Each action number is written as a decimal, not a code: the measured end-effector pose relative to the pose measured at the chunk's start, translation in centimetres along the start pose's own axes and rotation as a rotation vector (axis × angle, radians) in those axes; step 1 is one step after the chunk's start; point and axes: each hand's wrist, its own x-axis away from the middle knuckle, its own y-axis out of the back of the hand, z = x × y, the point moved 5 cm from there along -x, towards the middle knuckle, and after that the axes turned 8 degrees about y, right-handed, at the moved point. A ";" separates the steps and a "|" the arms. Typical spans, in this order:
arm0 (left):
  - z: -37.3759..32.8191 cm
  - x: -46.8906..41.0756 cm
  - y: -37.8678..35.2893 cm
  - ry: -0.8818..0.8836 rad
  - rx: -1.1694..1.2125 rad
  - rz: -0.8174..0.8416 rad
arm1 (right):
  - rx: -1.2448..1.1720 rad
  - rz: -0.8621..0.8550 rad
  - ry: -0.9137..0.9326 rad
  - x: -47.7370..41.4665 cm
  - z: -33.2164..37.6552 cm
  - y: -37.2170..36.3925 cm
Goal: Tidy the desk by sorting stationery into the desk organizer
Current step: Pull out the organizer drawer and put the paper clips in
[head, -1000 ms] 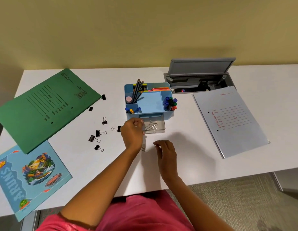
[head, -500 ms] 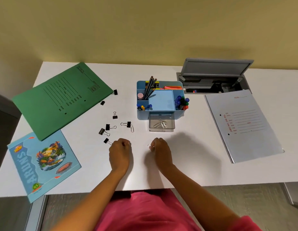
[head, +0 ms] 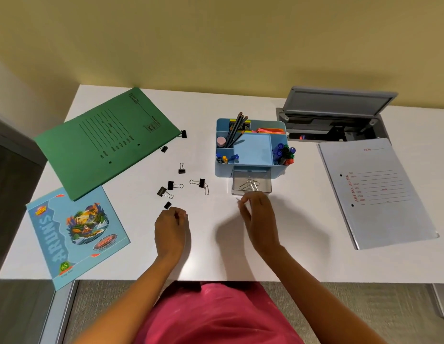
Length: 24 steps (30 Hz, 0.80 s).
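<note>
The blue desk organizer (head: 250, 155) stands mid-desk, holding pencils, markers and sticky notes. Its clear drawer (head: 265, 188) is pulled out toward me, with paper clips (head: 249, 185) inside. My right hand (head: 259, 217) is just in front of the drawer and pinches a small silver paper clip (head: 238, 200) at its fingertips. Several black binder clips (head: 175, 186) lie scattered left of the organizer. My left hand (head: 170, 227) has curled fingers pinching the wire handle of the nearest binder clip (head: 167, 205), which lies on the desk. One loose paper clip (head: 206, 189) lies beside another binder clip (head: 200, 182).
A green folder (head: 104, 142) lies at the back left with two binder clips at its edge. Below it is a blue notebook (head: 74, 232). A grey-blue file (head: 374, 192) lies at the right. Behind it is an open desk cable box (head: 332, 120).
My left hand left the drawer and came down to the nearest binder clip. My right hand moved up from the desk to the drawer's front edge with a paper clip.
</note>
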 end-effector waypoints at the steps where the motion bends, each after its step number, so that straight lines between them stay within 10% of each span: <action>1: -0.1 -0.1 0.1 -0.008 0.008 -0.007 | 0.008 -0.044 0.005 -0.5 -0.1 0.7; 24: -7.1 -3.1 -3.7 0.093 -0.003 0.060 | 0.054 -0.185 -0.074 0.2 -2.3 2.0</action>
